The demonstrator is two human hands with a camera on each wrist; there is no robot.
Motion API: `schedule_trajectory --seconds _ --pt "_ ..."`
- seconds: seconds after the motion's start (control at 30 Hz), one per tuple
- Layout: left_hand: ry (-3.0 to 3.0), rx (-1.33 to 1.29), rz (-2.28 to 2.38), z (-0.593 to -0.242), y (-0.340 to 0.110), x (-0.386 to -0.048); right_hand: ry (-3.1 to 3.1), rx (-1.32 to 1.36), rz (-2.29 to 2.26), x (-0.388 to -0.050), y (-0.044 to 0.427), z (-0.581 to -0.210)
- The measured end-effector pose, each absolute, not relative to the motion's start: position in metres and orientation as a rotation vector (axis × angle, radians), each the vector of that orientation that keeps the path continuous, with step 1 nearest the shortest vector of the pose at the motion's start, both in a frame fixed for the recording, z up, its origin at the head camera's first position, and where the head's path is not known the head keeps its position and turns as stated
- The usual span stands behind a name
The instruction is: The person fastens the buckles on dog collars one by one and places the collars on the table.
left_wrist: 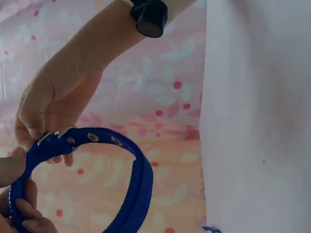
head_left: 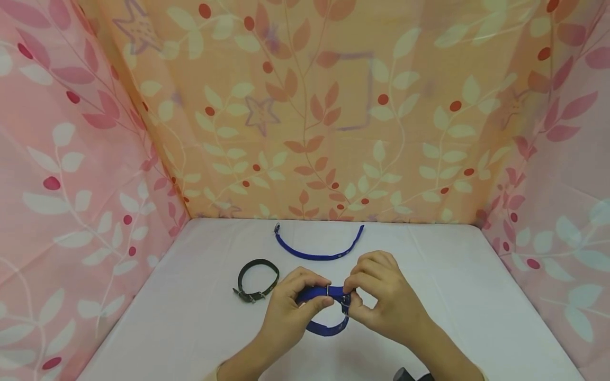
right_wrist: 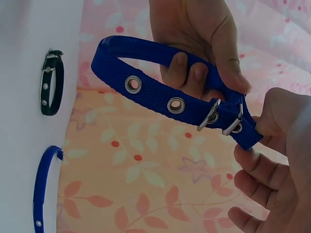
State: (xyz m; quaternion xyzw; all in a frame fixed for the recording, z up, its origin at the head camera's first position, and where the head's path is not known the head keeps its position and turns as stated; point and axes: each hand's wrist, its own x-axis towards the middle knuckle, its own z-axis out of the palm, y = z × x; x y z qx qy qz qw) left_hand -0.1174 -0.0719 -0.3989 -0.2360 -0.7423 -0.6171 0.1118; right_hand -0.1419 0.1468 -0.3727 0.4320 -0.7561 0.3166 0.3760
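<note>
A blue collar with metal eyelets is looped closed and held up between both hands. My left hand grips its band between thumb and fingers, left of the buckle. My right hand pinches the strap's tip just past the buckle. In the right wrist view the metal buckle and a ring lie around the blue band, and the tip sticks out beyond them between my right thumb and forefinger. The left wrist view shows the loop hanging in front of the left fingers.
A dark, buckled collar lies on the white table to the left of the hands. Behind them, a second blue collar lies unfastened in a curve. Patterned curtains stand around the table's back and sides.
</note>
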Motion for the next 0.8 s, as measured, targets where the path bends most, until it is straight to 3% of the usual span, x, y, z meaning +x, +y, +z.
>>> schedule_trajectory --seconds 0.8 --pt "-2.273 -0.748 -1.874 -0.3897 -0.0817 -0.1208 -2.041 1.16 1.083 -0.1383 0.1511 -0.3729"
